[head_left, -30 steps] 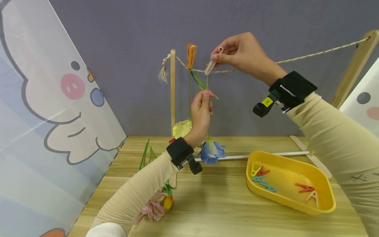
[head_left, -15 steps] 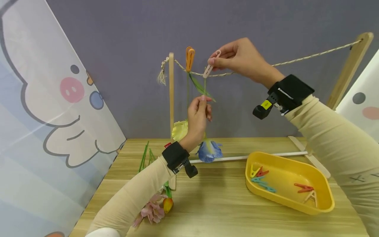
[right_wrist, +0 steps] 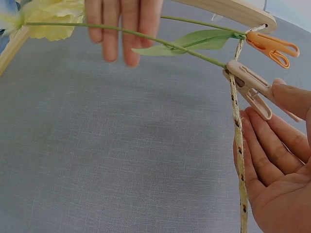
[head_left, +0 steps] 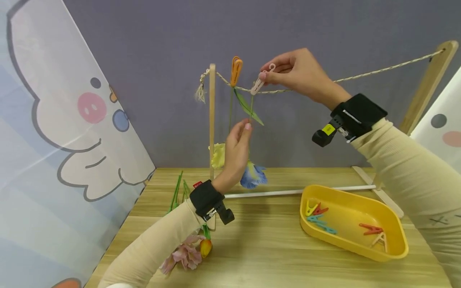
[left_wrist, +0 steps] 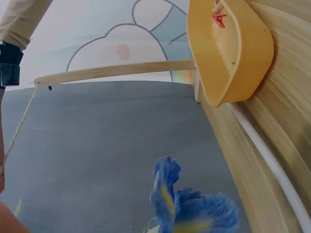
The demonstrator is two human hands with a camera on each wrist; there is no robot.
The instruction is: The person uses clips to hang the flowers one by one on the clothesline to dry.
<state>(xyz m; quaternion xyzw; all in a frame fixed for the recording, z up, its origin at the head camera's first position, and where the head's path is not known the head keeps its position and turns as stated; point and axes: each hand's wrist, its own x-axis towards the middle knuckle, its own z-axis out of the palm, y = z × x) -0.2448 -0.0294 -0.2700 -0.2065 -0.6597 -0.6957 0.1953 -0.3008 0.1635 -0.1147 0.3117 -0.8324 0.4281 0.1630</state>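
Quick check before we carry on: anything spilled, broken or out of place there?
Nothing looks spilled or broken. The only untidy spot is the rope's frayed end, with loose strands dangling beside the wooden post. The blue flower hangs head down, which seems natural for a clipped stem.

Blue flower (left_wrist: 204, 209) cropped in left wrist view, stems (head_left: 176, 190) partly behind sleeve (head_left: 155, 242)

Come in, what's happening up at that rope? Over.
Right hand holding pale clothespin; left hand at stem, fingers straight. Blue flower hanging head-down, stem clipped to rope. Nothing visibly blocking.
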